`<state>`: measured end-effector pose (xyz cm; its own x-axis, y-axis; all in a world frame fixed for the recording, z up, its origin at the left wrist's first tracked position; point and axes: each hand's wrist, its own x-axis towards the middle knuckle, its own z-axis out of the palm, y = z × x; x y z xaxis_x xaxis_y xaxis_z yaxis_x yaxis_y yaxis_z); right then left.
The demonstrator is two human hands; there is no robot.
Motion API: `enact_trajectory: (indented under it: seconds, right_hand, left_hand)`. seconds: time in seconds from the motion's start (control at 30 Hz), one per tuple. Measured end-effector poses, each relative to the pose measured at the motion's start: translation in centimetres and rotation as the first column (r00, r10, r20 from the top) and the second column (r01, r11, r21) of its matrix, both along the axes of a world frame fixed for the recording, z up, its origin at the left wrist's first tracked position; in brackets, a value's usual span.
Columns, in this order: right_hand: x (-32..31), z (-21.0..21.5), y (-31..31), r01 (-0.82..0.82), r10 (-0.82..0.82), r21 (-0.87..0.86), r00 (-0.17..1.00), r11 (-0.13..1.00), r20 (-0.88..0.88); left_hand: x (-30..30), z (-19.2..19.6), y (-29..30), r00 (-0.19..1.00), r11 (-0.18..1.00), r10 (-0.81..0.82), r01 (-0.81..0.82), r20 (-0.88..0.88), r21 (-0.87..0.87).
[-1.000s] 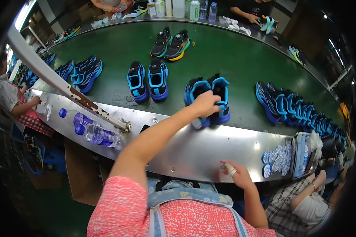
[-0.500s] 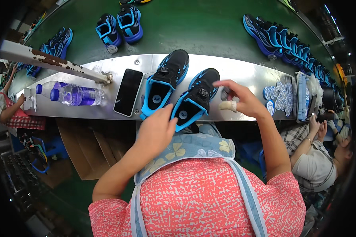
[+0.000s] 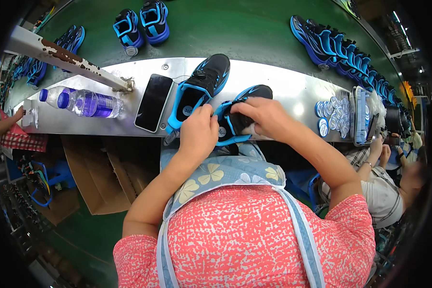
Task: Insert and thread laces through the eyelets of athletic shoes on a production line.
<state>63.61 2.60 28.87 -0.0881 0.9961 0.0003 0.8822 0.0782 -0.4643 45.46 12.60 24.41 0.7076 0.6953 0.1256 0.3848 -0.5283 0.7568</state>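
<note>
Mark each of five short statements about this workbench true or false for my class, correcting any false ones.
1. The phone lies between the bottles and the left-hand shoe. True.
2. The right hand touches the right-hand shoe. True.
3. The discs lie on the metal strip, right of both shoes. True.
4. The phone rests on the green surface. False: it lies on the metal strip.
5. The discs are red and yellow. False: they are blue and white.
</note>
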Motion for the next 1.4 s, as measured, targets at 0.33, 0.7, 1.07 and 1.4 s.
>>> enact_trajectory:
  seconds: [0.33, 0.7, 1.07, 1.4]
  right_hand:
    - [0.6, 1.2, 0.3, -0.032, 0.005, -0.090, 0.958, 0.995, -0.287]
    - [-2.0, -2.5, -1.1, 0.243, -0.218, 0.085, 0.948, 0.966, -0.231]
    - [-2.7, -0.5, -0.1, 0.168, -0.160, 0.147, 0.985, 0.975, -0.066]
    - [-3.0, -1.3, -0.8, 0.117, -0.123, 0.168, 0.992, 0.979, 0.020]
  left_hand:
    - [0.7, 3.8, 2.3, 0.950, 0.468, -0.304, 0.082, -0.073, -0.880]
    - [-0.1, 2.0, 0.7, 0.975, 0.373, -0.223, 0.080, -0.006, -0.924]
    - [-1.0, 1.9, 0.1, 0.990, 0.157, -0.141, 0.040, 0.018, -0.987]
    - [-0.8, 2.2, -0.4, 0.992, 0.209, -0.123, 0.029, 0.003, -0.978]
